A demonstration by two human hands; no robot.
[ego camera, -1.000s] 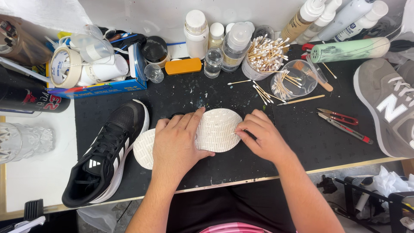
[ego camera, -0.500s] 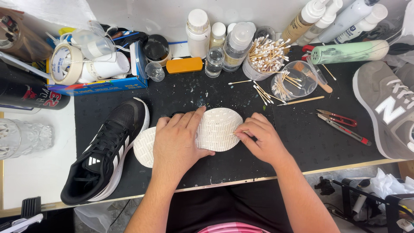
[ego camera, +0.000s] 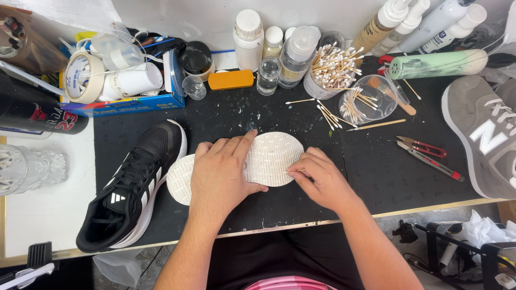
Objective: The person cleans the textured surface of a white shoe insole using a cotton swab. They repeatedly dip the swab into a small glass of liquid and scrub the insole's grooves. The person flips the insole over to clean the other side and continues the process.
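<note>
two shoes (ego camera: 129, 190), one white insole (ego camera: 269, 158), two hands (ego camera: 226, 174), one tape roll (ego camera: 83, 78).

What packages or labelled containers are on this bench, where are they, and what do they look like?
Blue box: back left, flat cardboard, holds tape and cups.
Black can: far left, lying down, red label.
White bottle: back centre, upright.
Green tube: back right, lying down.
Spray bottles: back right corner, white labels.

white perforated insole (ego camera: 271, 158); black sneaker (ego camera: 131, 190); grey sneaker (ego camera: 481, 134).
</note>
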